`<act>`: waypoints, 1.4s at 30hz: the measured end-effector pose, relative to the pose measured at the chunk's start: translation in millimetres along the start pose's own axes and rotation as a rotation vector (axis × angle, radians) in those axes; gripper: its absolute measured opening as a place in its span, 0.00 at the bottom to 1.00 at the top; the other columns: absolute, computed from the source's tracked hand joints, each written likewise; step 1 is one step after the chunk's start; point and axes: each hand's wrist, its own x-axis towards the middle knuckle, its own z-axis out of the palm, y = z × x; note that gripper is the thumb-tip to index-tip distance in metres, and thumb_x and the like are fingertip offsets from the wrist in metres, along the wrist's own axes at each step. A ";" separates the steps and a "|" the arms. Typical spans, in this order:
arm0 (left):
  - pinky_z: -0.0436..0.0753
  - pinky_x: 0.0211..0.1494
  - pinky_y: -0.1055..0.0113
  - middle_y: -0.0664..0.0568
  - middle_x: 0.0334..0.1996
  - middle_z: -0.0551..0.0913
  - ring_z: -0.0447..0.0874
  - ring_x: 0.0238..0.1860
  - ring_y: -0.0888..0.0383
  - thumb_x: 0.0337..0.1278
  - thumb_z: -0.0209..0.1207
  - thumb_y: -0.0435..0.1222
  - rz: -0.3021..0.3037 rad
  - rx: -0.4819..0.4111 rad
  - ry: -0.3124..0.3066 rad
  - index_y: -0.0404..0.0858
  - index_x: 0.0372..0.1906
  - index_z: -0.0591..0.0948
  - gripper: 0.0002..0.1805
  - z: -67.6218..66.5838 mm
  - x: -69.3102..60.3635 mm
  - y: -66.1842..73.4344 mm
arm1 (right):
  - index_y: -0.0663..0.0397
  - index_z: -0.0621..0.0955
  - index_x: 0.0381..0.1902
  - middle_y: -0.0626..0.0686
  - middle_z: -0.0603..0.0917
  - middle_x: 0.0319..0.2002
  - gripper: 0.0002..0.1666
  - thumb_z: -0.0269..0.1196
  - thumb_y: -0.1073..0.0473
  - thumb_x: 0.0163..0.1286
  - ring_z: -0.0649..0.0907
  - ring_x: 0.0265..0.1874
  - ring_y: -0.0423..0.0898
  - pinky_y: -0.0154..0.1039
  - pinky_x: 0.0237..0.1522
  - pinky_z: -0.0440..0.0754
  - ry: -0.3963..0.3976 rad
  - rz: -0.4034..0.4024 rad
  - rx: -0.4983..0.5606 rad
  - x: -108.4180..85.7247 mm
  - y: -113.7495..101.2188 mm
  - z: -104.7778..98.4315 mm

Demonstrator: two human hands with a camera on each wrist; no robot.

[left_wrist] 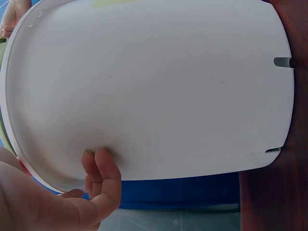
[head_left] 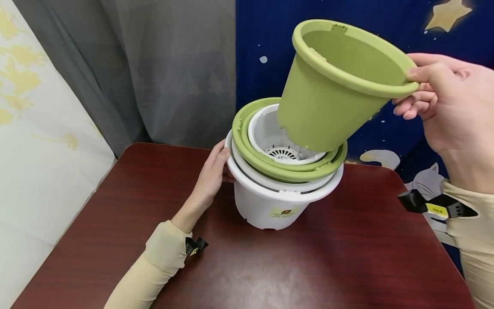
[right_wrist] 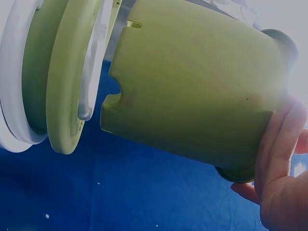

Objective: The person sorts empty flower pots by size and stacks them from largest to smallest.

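In the head view, a green flower pot (head_left: 328,103) is tilted in the air, its rim pinched between the thumb and fingers of my right hand (head_left: 459,98). Its lower end hangs over a nested stack of pots and hides part of it. The outermost white flower pot (head_left: 258,206) stands on the table with a small label on its front. Inside it sit green pot rims (head_left: 266,169) and a smaller white pot (head_left: 262,128) with a slotted bottom. My left hand (head_left: 210,171) grips the outer white pot's rim; its fingertips (left_wrist: 103,159) touch the wall below the rim in the left wrist view.
The dark red-brown table (head_left: 247,266) carries the stack near its far edge. Behind it hang a grey curtain (head_left: 181,64) and a blue cloth (head_left: 262,25) with stars and a cat. A white patterned sheet (head_left: 46,150) borders the left side.
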 end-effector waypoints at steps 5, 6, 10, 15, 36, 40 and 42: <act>0.82 0.38 0.53 0.46 0.32 0.77 0.78 0.31 0.48 0.79 0.43 0.49 0.005 0.001 -0.002 0.50 0.74 0.68 0.25 0.7 1.0 0.1 | 0.77 0.81 0.50 0.67 0.86 0.27 0.14 0.60 0.77 0.67 0.83 0.09 0.53 0.35 0.11 0.77 0.016 0.010 0.010 -0.9 0.4 5.5; 0.82 0.39 0.52 0.46 0.32 0.77 0.78 0.31 0.50 0.79 0.42 0.49 0.004 0.002 -0.003 0.50 0.74 0.68 0.25 0.7 1.1 0.0 | 0.77 0.81 0.49 0.67 0.86 0.27 0.13 0.60 0.77 0.67 0.82 0.09 0.53 0.36 0.10 0.77 0.020 0.015 0.019 -1.1 0.8 6.8; 0.82 0.40 0.51 0.46 0.32 0.77 0.78 0.30 0.51 0.80 0.42 0.48 0.000 0.000 -0.007 0.50 0.74 0.68 0.25 0.9 0.8 -0.6 | 0.77 0.81 0.49 0.67 0.85 0.25 0.13 0.60 0.78 0.66 0.82 0.08 0.53 0.37 0.10 0.77 0.029 0.036 0.031 -2.7 2.1 10.9; 0.83 0.38 0.50 0.46 0.30 0.77 0.78 0.32 0.42 0.80 0.42 0.48 0.012 -0.010 -0.003 0.49 0.74 0.68 0.25 0.8 0.6 -1.3 | 0.77 0.81 0.49 0.66 0.85 0.25 0.14 0.62 0.78 0.66 0.82 0.08 0.53 0.37 0.11 0.78 0.020 0.040 0.025 -3.7 3.8 16.5; 0.82 0.37 0.57 0.47 0.31 0.78 0.79 0.30 0.51 0.80 0.43 0.47 -0.007 -0.015 0.005 0.49 0.74 0.68 0.25 -0.3 0.0 0.2 | 0.74 0.83 0.48 0.65 0.86 0.26 0.14 0.63 0.75 0.65 0.82 0.09 0.51 0.36 0.11 0.78 -0.027 0.071 -0.038 -4.9 15.9 30.4; 0.82 0.37 0.58 0.47 0.31 0.77 0.78 0.30 0.50 0.79 0.42 0.47 -0.011 -0.008 0.011 0.49 0.74 0.68 0.24 -0.5 0.3 -0.2 | 0.73 0.83 0.48 0.64 0.86 0.26 0.14 0.61 0.75 0.65 0.82 0.09 0.51 0.36 0.11 0.78 -0.034 0.088 -0.038 -5.4 20.8 31.0; 0.82 0.37 0.57 0.46 0.31 0.77 0.78 0.30 0.49 0.79 0.42 0.47 -0.010 -0.007 0.014 0.50 0.74 0.68 0.24 -0.4 0.4 -0.5 | 0.72 0.83 0.48 0.64 0.86 0.26 0.14 0.61 0.75 0.65 0.82 0.10 0.51 0.36 0.11 0.78 -0.045 0.097 -0.036 -5.4 23.4 31.3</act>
